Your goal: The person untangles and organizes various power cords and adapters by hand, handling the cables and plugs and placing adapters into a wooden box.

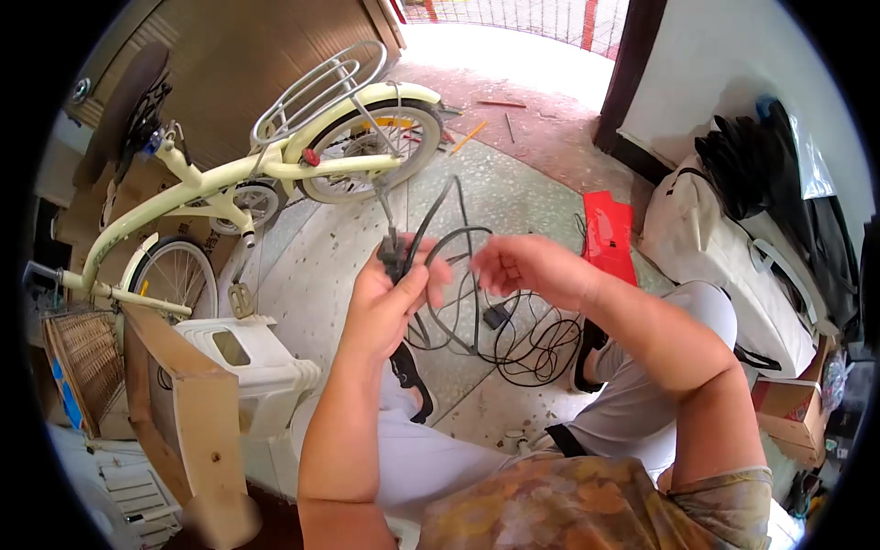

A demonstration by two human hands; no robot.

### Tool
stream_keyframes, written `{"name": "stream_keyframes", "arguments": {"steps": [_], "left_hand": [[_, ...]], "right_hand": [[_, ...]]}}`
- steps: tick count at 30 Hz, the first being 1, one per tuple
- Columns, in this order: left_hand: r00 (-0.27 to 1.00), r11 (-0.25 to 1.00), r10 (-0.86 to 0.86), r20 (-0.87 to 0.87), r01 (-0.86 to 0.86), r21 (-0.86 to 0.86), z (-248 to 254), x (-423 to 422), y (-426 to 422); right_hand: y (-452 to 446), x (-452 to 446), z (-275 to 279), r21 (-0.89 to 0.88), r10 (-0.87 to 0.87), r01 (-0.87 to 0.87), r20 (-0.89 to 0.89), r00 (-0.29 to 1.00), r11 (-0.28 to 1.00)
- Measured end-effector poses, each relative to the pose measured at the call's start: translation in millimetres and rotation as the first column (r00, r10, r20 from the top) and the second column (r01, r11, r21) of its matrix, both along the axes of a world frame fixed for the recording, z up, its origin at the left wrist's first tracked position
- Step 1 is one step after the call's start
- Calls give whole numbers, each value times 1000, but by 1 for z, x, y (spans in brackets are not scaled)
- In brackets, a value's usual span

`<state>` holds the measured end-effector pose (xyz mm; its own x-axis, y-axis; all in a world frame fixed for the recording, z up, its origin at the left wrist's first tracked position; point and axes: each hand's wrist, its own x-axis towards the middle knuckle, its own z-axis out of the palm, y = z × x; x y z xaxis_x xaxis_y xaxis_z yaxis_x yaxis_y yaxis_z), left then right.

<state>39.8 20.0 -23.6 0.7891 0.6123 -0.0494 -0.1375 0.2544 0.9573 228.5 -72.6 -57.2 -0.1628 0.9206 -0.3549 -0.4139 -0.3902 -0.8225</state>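
My left hand (392,298) is closed around a bundle of black cable (446,188) with a dark plug or connector (392,257) at its upper side. Large loops of the cable stand out from that hand to the right. At the loops' right edge, my right hand (524,266) has its fingers curled in on the cable; the exact grip is partly hidden. More thin black cable (541,362) lies tangled on the floor between my feet, with a small black plug (496,317) among it.
A pale yellow bicycle (220,174) stands at left, beside a white plastic stool (261,357) and a wooden frame (206,431). Right of my hands lies a red sheet (610,238). A white bag (706,247) leans by the wall, near a cardboard box (790,412). Sticks (469,137) lie near the doorway.
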Motion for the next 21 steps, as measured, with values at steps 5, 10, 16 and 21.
{"name": "stream_keyframes", "arguments": {"steps": [5, 10, 16, 21], "left_hand": [[991, 995, -75, -107, 82, 64, 6, -6, -6], [974, 988, -108, -200, 127, 88, 0, -2, -6], [993, 999, -39, -107, 38, -9, -8, -5, 1], [994, 998, 54, 91, -52, -19, -7, -2, -2]], "right_hand": [[3, 22, -5, -110, -357, 359, -553, 753, 927], [0, 36, 7, -78, -495, 529, -487, 720, 845], [-7, 28, 15, -121, -526, 526, -406, 748, 842], [-12, 21, 8, -173, -479, 447, -365, 798, 878]]}}
